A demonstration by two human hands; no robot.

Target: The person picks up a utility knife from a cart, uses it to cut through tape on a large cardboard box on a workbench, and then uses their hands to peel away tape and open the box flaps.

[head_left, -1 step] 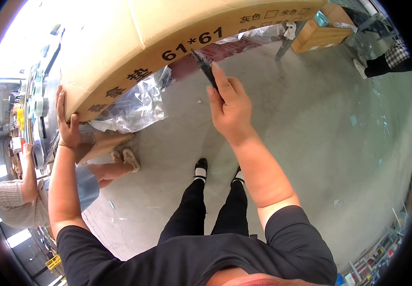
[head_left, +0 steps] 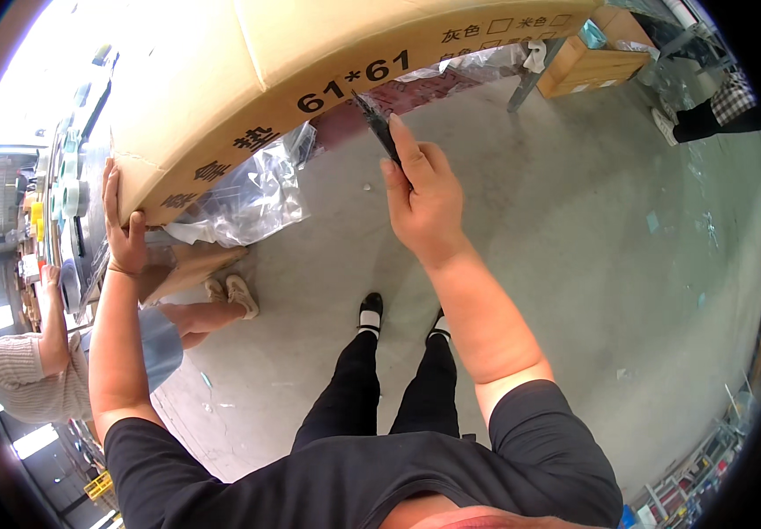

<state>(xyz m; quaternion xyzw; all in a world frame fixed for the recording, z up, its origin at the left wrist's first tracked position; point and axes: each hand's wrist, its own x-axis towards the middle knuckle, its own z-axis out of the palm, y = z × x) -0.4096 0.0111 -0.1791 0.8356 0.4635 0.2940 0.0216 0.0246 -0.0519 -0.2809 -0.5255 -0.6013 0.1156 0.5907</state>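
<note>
"Being cropped is what?"
"The cardboard box [head_left: 310, 53], by the top edge. The black tool [head_left: 381, 130] is being partly hidden by the right hand [head_left: 430, 201] gripping it, tip toward the box."
"The left hand [head_left: 128, 249]?"
"The box's near-left corner is being clasped."

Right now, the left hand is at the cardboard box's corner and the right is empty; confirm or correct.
The right hand isn't empty: the head view shows it holding a slim black tool. The left hand is at the cardboard box's corner, as stated.
</note>
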